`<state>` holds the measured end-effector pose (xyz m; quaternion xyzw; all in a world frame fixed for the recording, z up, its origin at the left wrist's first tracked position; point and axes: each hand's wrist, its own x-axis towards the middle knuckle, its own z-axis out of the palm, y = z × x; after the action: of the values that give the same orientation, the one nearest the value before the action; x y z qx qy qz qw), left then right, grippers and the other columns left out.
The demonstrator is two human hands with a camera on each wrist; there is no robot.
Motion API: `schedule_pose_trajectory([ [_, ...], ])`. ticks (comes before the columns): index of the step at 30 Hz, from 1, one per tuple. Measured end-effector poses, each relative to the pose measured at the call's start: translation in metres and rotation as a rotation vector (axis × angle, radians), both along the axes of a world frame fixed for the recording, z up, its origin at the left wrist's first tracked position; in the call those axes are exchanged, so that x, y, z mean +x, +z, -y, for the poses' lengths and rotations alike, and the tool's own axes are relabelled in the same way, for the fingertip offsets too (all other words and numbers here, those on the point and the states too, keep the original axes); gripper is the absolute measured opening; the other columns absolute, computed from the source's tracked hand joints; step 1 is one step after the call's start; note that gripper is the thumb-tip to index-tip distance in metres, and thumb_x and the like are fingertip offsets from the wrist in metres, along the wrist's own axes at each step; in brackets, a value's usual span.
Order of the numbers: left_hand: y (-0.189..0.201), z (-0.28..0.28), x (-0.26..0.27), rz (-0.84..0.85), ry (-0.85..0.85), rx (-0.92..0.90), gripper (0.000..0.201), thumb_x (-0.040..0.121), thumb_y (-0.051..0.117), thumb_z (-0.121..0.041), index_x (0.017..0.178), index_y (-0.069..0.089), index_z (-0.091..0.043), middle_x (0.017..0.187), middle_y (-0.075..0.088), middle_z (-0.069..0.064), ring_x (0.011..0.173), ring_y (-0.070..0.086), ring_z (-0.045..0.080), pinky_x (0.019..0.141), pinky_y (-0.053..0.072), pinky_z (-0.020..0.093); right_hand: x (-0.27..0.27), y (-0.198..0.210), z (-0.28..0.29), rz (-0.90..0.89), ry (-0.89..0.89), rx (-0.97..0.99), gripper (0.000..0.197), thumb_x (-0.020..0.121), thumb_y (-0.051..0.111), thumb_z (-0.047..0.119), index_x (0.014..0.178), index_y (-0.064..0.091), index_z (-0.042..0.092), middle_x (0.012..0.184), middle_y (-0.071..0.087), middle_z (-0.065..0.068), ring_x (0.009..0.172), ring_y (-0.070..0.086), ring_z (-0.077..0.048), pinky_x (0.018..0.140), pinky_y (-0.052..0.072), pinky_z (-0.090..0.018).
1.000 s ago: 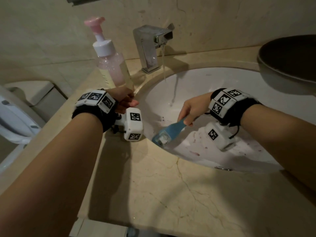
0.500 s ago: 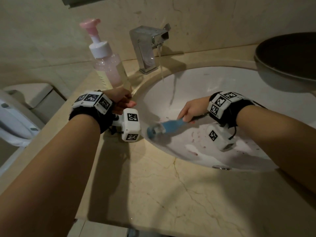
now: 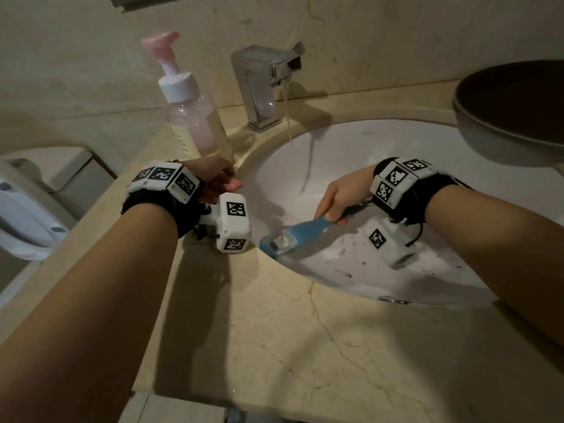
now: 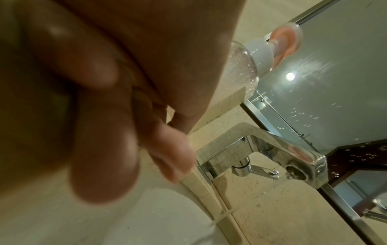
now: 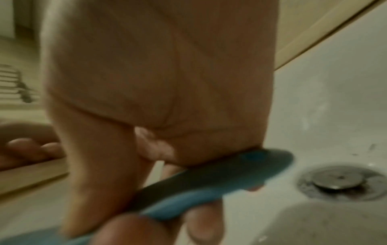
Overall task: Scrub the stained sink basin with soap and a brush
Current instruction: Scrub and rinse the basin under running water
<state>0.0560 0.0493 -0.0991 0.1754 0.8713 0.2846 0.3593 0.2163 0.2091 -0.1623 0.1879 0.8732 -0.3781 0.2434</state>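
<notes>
Water runs from the chrome faucet [image 3: 265, 83] at top centre of the head view, falling in a thin stream onto the white sink basin [image 3: 351, 148]. I see my right hand [image 3: 341, 196] right of centre, fingers curled round the handle of the blue brush [image 3: 300, 232]; the wrist view shows the thumb on top of the handle and fingertips wrapped underneath. The brush head sits low at the basin's near-left wall, just beside the rim, touching the porcelain as far as I can tell. Reddish stain specks [image 3: 343, 272] dot the basin floor below and right of the brush, and the metal drain [image 5: 340, 180] lies at lower right of the right wrist view. My left hand [image 3: 218, 178] is at centre left, fingers curled round the bottom of the soap bottle [image 3: 195, 117], which tilts over the beige marble counter [image 3: 305, 346]. A dark round bowl [image 3: 515, 105] sits at upper right of the frame.
</notes>
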Motion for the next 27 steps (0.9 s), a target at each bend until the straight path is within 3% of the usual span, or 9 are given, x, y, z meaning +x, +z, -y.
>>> schedule_pose_trajectory([
  [3, 0.001, 0.0, 0.001, 0.001, -0.003, 0.007, 0.04, 0.095, 0.034, -0.025, 0.061, 0.049, -0.011, 0.024, 0.041, -0.004, 0.016, 0.03, 0.004, 0.029, 0.023, 0.003, -0.003, -0.002, 0.008, 0.048, 0.02, 0.04, 0.032, 0.093, 0.047, 0.001, 0.117, 0.066, 0.008, 0.055, 0.054, 0.0, 0.05, 0.045, -0.009, 0.051, 0.038, -0.014],
  [6, 0.0, 0.0, -0.001, 0.016, -0.019, -0.007, 0.04, 0.094, 0.033, -0.025, 0.059, 0.047, -0.011, 0.024, 0.04, -0.004, 0.017, 0.028, 0.004, 0.03, 0.021, 0.004, -0.002, -0.012, 0.007, 0.009, -0.051, 0.361, 0.033, 0.093, 0.045, 0.005, 0.121, 0.063, 0.004, 0.053, 0.054, 0.002, 0.042, 0.051, -0.002, 0.04, 0.034, -0.005],
  [10, -0.002, -0.001, -0.006, 0.03, -0.029, -0.019, 0.04, 0.094, 0.033, -0.026, 0.058, 0.045, -0.012, 0.026, 0.038, -0.005, 0.019, 0.027, 0.005, 0.031, 0.02, 0.005, -0.003, -0.012, -0.001, -0.049, -0.147, 0.55, 0.033, 0.095, 0.046, 0.013, 0.123, 0.062, 0.013, 0.097, 0.064, -0.005, 0.082, 0.055, -0.017, 0.066, 0.046, -0.015],
  [12, -0.002, -0.001, -0.007, 0.03, -0.04, -0.037, 0.04, 0.093, 0.033, -0.027, 0.057, 0.044, -0.013, 0.027, 0.037, -0.005, 0.022, 0.026, 0.005, 0.032, 0.019, 0.006, -0.005, -0.007, -0.007, -0.092, -0.132, 0.47, 0.03, 0.093, 0.048, 0.011, 0.117, 0.065, 0.011, 0.068, 0.06, 0.002, 0.058, 0.052, -0.01, 0.048, 0.04, -0.009],
  [16, -0.003, -0.002, -0.008, 0.018, -0.029, -0.029, 0.041, 0.093, 0.033, -0.027, 0.057, 0.045, -0.013, 0.027, 0.039, -0.006, 0.022, 0.026, 0.005, 0.032, 0.02, 0.006, 0.0, 0.003, -0.008, 0.102, 0.058, 0.098, 0.025, 0.091, 0.055, 0.007, 0.111, 0.068, 0.016, 0.042, 0.057, 0.01, 0.055, 0.046, -0.01, 0.061, 0.039, -0.019],
  [20, -0.005, -0.003, -0.009, 0.021, -0.022, -0.019, 0.041, 0.093, 0.034, -0.027, 0.056, 0.046, -0.013, 0.028, 0.041, -0.006, 0.023, 0.027, 0.004, 0.032, 0.019, 0.006, -0.003, -0.007, -0.01, 0.048, 0.003, 0.296, 0.032, 0.091, 0.051, 0.007, 0.118, 0.067, 0.017, 0.038, 0.055, 0.011, 0.043, 0.045, -0.004, 0.048, 0.039, -0.012],
  [22, -0.005, -0.003, -0.01, 0.02, -0.023, -0.024, 0.041, 0.093, 0.034, -0.027, 0.056, 0.045, -0.013, 0.028, 0.04, -0.006, 0.03, 0.028, 0.005, 0.033, 0.019, 0.007, -0.003, -0.015, -0.011, -0.013, -0.1, 0.468, 0.033, 0.092, 0.047, 0.009, 0.12, 0.064, 0.015, 0.057, 0.069, 0.01, 0.056, 0.055, -0.009, 0.052, 0.043, -0.012],
  [24, -0.006, -0.003, -0.01, 0.022, -0.023, -0.027, 0.041, 0.093, 0.034, -0.027, 0.056, 0.044, -0.012, 0.029, 0.039, -0.006, 0.041, 0.027, 0.008, 0.034, 0.019, 0.011, -0.003, -0.021, -0.013, -0.036, -0.175, 0.609, 0.032, 0.093, 0.046, 0.015, 0.12, 0.064, 0.015, 0.105, 0.071, -0.004, 0.087, 0.061, -0.021, 0.073, 0.046, -0.021],
  [27, -0.007, -0.004, -0.012, 0.036, -0.018, -0.019, 0.04, 0.092, 0.034, -0.026, 0.056, 0.044, -0.012, 0.029, 0.039, -0.006, 0.047, 0.025, 0.009, 0.037, 0.019, 0.015, -0.005, -0.018, -0.015, -0.084, -0.244, 0.741, 0.032, 0.09, 0.046, 0.017, 0.115, 0.066, 0.023, 0.109, 0.065, -0.006, 0.091, 0.06, -0.026, 0.08, 0.045, -0.03],
])
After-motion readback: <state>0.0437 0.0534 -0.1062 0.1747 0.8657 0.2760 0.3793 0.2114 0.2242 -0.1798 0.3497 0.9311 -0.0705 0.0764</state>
